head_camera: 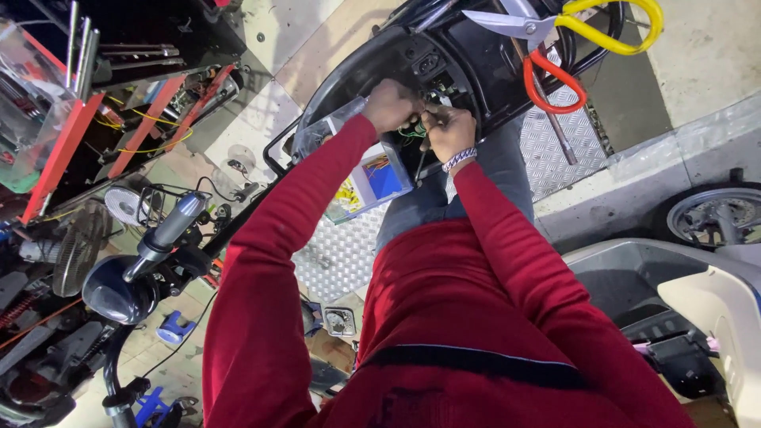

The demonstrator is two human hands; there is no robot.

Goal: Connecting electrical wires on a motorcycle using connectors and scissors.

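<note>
Both hands, the left hand [390, 105] and the right hand [448, 129], pinch green wires [414, 131] inside the black scooter body [357, 59]; a clear plastic bag [369, 178] with a blue card hangs below it.

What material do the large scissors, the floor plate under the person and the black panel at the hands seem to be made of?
Scissors: bare grey metal blades, yellow and red handles that look like plastic coating.
Floor plate: metal, likely aluminium, with a raised tread pattern.
Black panel: glossy, probably moulded plastic, judging by its reflections.
</note>
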